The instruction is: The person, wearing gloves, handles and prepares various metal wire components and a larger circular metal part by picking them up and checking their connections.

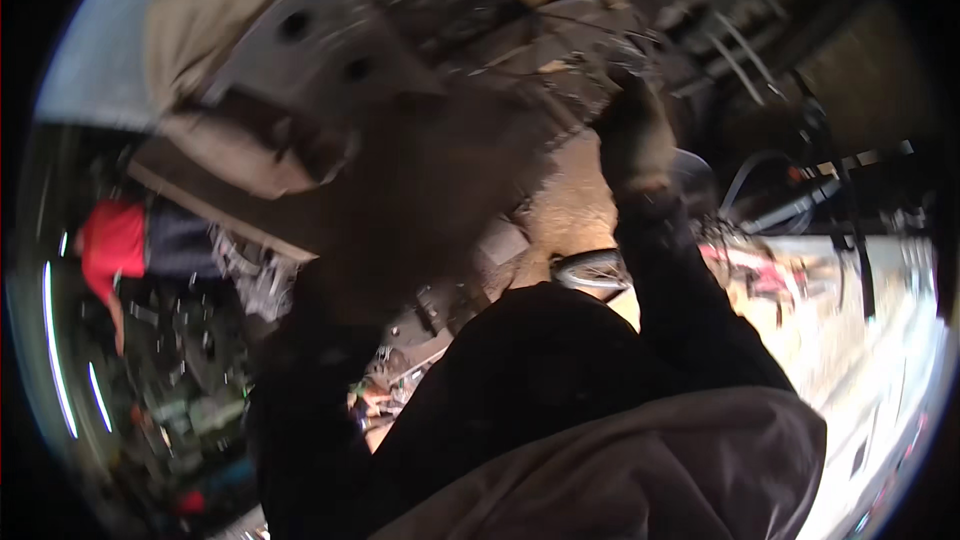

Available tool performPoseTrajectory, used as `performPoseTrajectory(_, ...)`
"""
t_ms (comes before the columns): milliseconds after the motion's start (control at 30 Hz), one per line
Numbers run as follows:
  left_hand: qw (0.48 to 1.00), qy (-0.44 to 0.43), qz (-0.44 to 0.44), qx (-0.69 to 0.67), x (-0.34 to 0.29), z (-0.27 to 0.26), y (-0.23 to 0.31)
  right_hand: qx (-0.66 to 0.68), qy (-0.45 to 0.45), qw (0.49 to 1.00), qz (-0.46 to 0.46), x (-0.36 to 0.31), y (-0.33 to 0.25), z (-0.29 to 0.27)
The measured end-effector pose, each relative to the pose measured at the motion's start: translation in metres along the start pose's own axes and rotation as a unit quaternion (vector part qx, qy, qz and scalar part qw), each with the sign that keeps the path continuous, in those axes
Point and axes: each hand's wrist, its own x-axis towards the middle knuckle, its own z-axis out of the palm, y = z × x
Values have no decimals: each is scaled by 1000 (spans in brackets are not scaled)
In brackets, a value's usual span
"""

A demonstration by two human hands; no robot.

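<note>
The picture is heavily smeared by motion. My left hand [400, 200] shows as a dark brown blur in the middle, at the end of a dark sleeve, and its fingers cannot be made out. Just beyond it lies a grey plate [330, 35] with two dark round holes. My right hand [638, 135] seems to wear a light-coloured glove and reaches forward over the cluttered bench [545, 65]. Its fingers are dark and blurred, so I cannot tell whether it holds anything.
A tan cloth [195, 25] hangs at the far left, above a flat board edge [215, 200]. A person in a red shirt [115, 240] is at the left. A small wheel [592, 270] sits low between my arms. Cables and bars [800, 205] crowd the right.
</note>
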Motion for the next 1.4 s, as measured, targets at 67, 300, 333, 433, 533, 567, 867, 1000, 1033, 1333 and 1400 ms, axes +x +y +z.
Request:
performPoseTrajectory(67, 991, -74, -57, -98, -16, 44, 39, -155, -90, 981, -74, -47, -24, 38)
performPoseTrajectory(300, 952, -151, -199, -175, -39, 113, 68, 204, -132, 955, 169, -89, -1, 33)
performPoseTrajectory(333, 951, -144, -202, -185, -40, 119, 66, 138, -149, 967, 155, -89, -1, 28)
performPoseTrajectory(433, 960, -125, -173, -182, -50, 131, 49, 10, -126, 983, 133, -93, -17, 32)
performPoseTrajectory(533, 966, -174, -166, -96, -42, 103, 27, -378, -130, 914, -65, -87, -11, -10)
performPoseTrajectory(567, 969, -193, -148, -52, -39, 90, 20, -426, -111, 890, -121, -90, -26, -11)
performPoseTrajectory(867, 974, -173, -15, -146, 30, 59, 5, -386, -342, 852, -96, -46, -56, -7)
performPoseTrajectory(1000, 997, -2, 53, 54, 66, 11, -34, -172, -217, 959, -61, 19, -30, -38)
performPoseTrajectory(1033, 998, 19, 53, 41, 68, -4, -53, -397, -202, 884, -140, 40, -50, -41)
performPoseTrajectory(1333, 988, -69, -1, 137, 91, -32, -71, -561, -217, 721, -342, 136, -22, -83)
performPoseTrajectory(1400, 990, -89, -23, 105, 79, -30, -87, -579, -233, 741, -250, 125, -28, -70)
